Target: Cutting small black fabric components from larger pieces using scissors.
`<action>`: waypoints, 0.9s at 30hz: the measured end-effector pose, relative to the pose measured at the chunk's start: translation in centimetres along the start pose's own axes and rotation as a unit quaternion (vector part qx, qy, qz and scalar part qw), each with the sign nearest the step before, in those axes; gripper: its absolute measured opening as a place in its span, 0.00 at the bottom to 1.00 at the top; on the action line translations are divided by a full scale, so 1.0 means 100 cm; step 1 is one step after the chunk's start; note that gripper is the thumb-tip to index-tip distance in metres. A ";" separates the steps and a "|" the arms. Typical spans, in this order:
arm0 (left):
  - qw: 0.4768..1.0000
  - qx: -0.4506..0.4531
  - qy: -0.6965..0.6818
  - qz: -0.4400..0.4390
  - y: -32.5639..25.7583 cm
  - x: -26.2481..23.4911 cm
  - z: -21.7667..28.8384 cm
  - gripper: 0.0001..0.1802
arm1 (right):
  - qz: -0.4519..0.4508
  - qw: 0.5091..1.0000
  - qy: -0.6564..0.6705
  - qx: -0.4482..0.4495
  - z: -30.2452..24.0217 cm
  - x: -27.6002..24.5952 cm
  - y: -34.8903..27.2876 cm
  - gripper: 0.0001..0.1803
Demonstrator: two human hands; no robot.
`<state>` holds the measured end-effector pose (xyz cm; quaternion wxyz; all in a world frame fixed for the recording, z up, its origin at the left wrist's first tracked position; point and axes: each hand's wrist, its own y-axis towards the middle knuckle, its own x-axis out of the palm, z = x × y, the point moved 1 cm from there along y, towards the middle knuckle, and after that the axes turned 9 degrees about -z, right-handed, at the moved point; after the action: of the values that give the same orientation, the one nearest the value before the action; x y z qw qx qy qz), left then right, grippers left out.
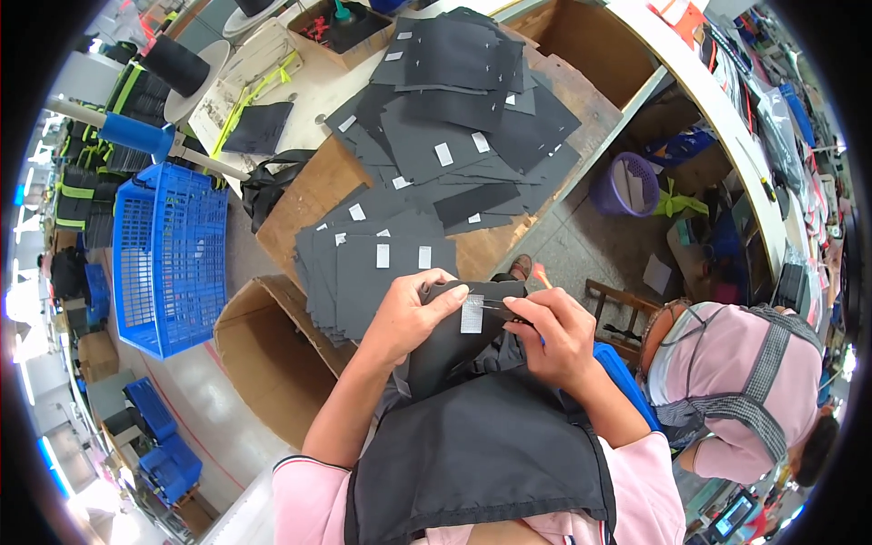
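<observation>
My left hand pinches the top edge of a black fabric panel, its thumb lying beside a white label on the panel. In my right hand is a slim pointed metal tool, like tweezers or thread snips; the exact kind is unclear. Its tips reach the label's upper right edge. An orange-tipped item sticks up behind the right fingers. Just beyond my hands lies a stack of black panels with white labels, and a larger loose heap of panels spreads farther back.
Brown cardboard lies under the panels. An open carton stands at the left, near a blue plastic crate. To the right are a purple bin and a wooden stool. A co-worker in pink bends close on my right.
</observation>
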<state>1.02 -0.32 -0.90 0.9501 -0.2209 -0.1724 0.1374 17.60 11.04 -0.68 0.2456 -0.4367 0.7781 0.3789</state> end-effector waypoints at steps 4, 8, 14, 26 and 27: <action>0.999 0.008 0.037 0.007 0.001 -0.002 -0.002 0.08 | -0.052 0.998 -0.015 0.020 -0.004 -0.001 0.008 0.18; 1.000 -0.014 0.007 0.003 0.001 -0.004 0.003 0.07 | -0.047 0.999 -0.008 0.009 0.001 0.007 0.008 0.16; 1.000 -0.020 0.006 -0.001 0.003 -0.010 0.000 0.06 | -0.036 0.998 0.029 0.031 0.003 0.009 0.005 0.15; 0.937 0.075 0.235 0.249 0.001 -0.099 -0.027 0.22 | -0.002 0.940 0.206 0.273 0.076 0.049 0.029 0.15; 0.900 0.076 0.296 0.310 0.005 -0.116 -0.038 0.29 | -0.026 0.901 0.274 0.336 0.097 0.061 0.032 0.15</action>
<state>-8.04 -5.16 -7.45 0.8804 -0.2207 0.2051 0.3661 12.28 16.91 -9.60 0.1648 -0.4347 0.8842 -0.0464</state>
